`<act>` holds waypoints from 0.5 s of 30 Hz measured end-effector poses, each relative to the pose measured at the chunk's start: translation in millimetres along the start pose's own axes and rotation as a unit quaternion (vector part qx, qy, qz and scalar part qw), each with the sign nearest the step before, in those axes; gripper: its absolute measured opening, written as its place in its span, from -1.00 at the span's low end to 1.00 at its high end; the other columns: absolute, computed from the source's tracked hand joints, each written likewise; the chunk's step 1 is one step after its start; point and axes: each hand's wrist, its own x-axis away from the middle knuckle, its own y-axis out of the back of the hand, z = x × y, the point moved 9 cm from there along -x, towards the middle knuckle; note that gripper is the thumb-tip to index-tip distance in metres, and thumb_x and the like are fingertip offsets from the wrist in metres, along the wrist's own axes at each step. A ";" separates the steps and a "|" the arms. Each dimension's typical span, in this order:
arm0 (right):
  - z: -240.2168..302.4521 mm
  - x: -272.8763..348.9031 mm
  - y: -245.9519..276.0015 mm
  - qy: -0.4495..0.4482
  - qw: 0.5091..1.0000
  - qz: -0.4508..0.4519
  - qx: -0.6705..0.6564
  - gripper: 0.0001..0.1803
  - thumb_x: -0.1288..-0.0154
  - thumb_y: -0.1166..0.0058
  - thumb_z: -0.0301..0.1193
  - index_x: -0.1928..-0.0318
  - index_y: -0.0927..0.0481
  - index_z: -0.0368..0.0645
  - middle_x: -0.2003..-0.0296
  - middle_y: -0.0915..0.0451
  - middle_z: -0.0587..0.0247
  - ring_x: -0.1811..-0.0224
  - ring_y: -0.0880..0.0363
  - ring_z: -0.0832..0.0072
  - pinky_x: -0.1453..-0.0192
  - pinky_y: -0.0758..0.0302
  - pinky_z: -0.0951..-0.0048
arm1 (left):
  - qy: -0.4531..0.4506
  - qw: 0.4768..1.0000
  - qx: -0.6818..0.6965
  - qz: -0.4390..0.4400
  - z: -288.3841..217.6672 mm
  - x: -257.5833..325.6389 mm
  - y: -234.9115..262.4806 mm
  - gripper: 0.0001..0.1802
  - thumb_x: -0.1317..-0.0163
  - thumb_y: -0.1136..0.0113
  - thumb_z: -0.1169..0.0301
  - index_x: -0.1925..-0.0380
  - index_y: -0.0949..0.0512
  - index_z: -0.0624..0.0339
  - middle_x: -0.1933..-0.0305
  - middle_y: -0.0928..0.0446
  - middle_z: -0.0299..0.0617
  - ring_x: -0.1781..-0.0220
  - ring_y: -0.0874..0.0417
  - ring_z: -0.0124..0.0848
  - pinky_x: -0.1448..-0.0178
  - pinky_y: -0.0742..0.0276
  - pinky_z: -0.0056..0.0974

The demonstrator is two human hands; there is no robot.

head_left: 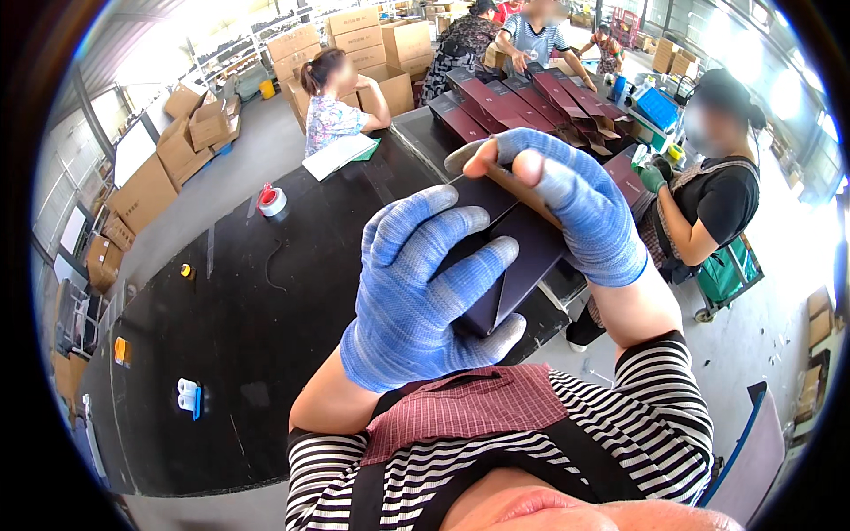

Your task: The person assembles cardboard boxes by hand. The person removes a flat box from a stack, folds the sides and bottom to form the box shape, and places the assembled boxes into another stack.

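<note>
A dark purple folding carton (531, 257), partly formed with angled panels, is held over the black table between my two hands. My left hand (421, 283), in a blue knitted glove, has its fingers over the upper panels and its thumb along the lower edge. On the far right side of the carton, my right hand (589, 199) wears a similar glove with some bare fingertips showing. Its fingers curl over an edge where a brown cardboard strip (529, 196) shows. My hands hide much of the carton.
The black table (221, 327) carries a red-and-white tape roll (272, 202), paper sheets (339, 157), an orange item (121, 351) and a white-and-blue item (189, 398). Dark red cartons (509, 106) lie beyond. A green-gloved co-worker (722, 190) stands right; another person (336, 111) is across the table.
</note>
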 end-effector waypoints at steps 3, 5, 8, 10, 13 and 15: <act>-18.9 -4.7 1.9 -0.023 0.999 0.021 0.024 -0.66 -0.39 -0.07 -0.19 0.11 -0.63 -0.25 0.07 -0.63 0.19 0.00 -0.55 0.48 -0.22 -0.41 0.41 | 0.001 1.000 -0.002 0.008 4.2 7.0 -14.6 -0.41 0.02 -0.41 0.02 -0.01 -0.63 0.05 -0.15 -0.51 -0.04 -0.31 -0.40 0.04 -0.39 -0.31 0.07; -33.1 -5.4 8.0 -0.033 0.999 0.024 0.025 -0.68 -0.38 -0.10 -0.21 0.13 -0.63 -0.24 0.02 -0.62 0.20 -0.01 -0.54 0.50 -0.19 -0.42 0.44 | 0.036 0.999 0.008 0.002 14.1 13.1 -25.0 -0.40 -0.01 -0.40 0.01 -0.02 -0.61 0.07 -0.16 -0.50 -0.04 -0.31 -0.40 0.05 -0.40 -0.28 0.08; -32.0 -1.5 11.1 -0.050 0.998 0.009 0.035 -0.70 -0.37 -0.17 -0.25 0.08 -0.64 -0.24 0.08 -0.62 0.29 0.04 -0.52 0.59 -0.13 -0.44 0.50 | 0.027 0.998 0.022 -0.046 16.3 20.0 -25.2 -0.27 -0.02 -0.41 -0.03 -0.14 -0.50 0.13 -0.20 -0.45 0.03 -0.32 -0.38 0.06 -0.43 -0.25 0.12; -30.0 -0.3 11.2 -0.044 0.997 0.004 0.062 -0.73 -0.39 -0.20 -0.31 0.06 -0.65 -0.25 0.20 -0.61 0.36 0.14 -0.54 0.65 -0.02 -0.47 0.56 | 0.036 0.992 0.045 -0.112 21.9 30.3 -23.9 -0.11 -0.02 -0.42 -0.08 -0.26 -0.35 0.18 -0.27 -0.34 0.09 -0.32 -0.37 0.08 -0.45 -0.25 0.15; -35.1 0.8 8.5 -0.060 0.997 0.039 0.024 -0.80 -0.40 -0.20 -0.37 0.11 -0.63 -0.26 0.23 -0.59 0.37 0.22 -0.53 0.67 0.07 -0.49 0.59 | 0.038 0.989 0.047 -0.131 20.9 35.4 -28.4 -0.10 0.01 -0.44 -0.10 -0.24 -0.34 0.16 -0.27 -0.33 0.06 -0.34 -0.36 0.10 -0.45 -0.25 0.18; -32.5 2.1 6.3 -0.062 0.996 0.041 0.049 -0.85 -0.39 -0.19 -0.43 0.15 -0.61 -0.27 0.23 -0.57 0.35 0.28 -0.52 0.68 0.13 -0.50 0.60 | 0.043 0.989 0.056 -0.131 18.4 39.5 -28.0 -0.15 0.01 -0.46 -0.08 -0.20 -0.38 0.13 -0.27 -0.35 0.04 -0.36 -0.34 0.13 -0.45 -0.25 0.19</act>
